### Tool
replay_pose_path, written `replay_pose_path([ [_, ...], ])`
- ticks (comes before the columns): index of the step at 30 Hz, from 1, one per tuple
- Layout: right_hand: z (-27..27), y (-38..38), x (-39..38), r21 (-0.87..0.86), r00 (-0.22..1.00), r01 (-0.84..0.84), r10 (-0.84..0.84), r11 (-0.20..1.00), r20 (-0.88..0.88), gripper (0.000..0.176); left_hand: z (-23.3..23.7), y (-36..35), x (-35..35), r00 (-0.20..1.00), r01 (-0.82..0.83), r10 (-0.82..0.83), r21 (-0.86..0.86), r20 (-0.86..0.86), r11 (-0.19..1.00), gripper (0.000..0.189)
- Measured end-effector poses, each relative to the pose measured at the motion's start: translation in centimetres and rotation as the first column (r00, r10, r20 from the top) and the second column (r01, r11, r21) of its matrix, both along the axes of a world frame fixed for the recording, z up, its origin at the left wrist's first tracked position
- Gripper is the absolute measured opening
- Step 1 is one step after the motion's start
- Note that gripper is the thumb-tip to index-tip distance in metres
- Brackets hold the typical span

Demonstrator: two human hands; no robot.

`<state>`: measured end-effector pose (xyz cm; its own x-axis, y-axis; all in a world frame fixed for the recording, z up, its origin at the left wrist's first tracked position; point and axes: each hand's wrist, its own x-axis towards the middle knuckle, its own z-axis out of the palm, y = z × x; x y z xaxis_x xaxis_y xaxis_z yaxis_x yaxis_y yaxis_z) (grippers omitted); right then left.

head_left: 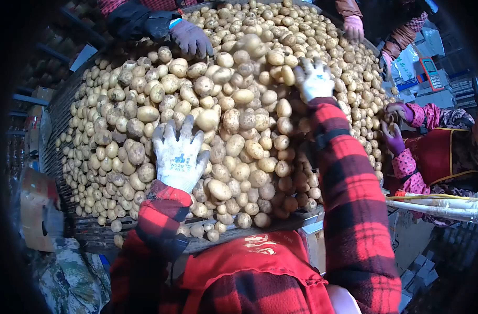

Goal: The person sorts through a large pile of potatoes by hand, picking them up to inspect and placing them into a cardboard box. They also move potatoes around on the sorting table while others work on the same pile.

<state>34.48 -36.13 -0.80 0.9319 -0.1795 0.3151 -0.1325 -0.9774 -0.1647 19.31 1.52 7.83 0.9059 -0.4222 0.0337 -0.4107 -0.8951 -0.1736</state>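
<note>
A broad heap of potatoes (242,96) covers the sorting table in front of me. My left hand (180,157), in a white glove with soiled grey fingertips, lies on the near left part of the heap with its fingers spread. Farther out to the right, my right hand (316,79) wears a similar glove and reaches over the potatoes, fingers apart. Beside its thumb is an oval potato (287,75); whether they touch is hard to tell. Neither hand is closed around a potato. Some potatoes in the middle are blurred.
Across the heap are a co-worker's dark-gloved hand (192,38) and another person's pink-gloved hand (353,28). A person in purple gloves (393,137) stands at the right edge. Slatted grating (61,123) shows at left. White pipes (440,203) jut in at lower right, below a calculator-like device (431,73).
</note>
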Motion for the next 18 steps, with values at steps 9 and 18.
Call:
replay_pose_path([
  [9,1.5,0.0,-10.0,-0.160,0.929,-0.154,0.198,0.975,0.312,0.047,-1.2,-3.4,2.9,0.986,-0.056,0.096,0.275,-0.137,0.960,0.063],
  [18,-0.6,6.1,-24.5,0.140,0.993,-0.116,0.114,0.983,0.019,0.044,-0.5,-1.8,0.1,0.997,0.074,-0.076,0.084,0.026,0.994,0.033],
])
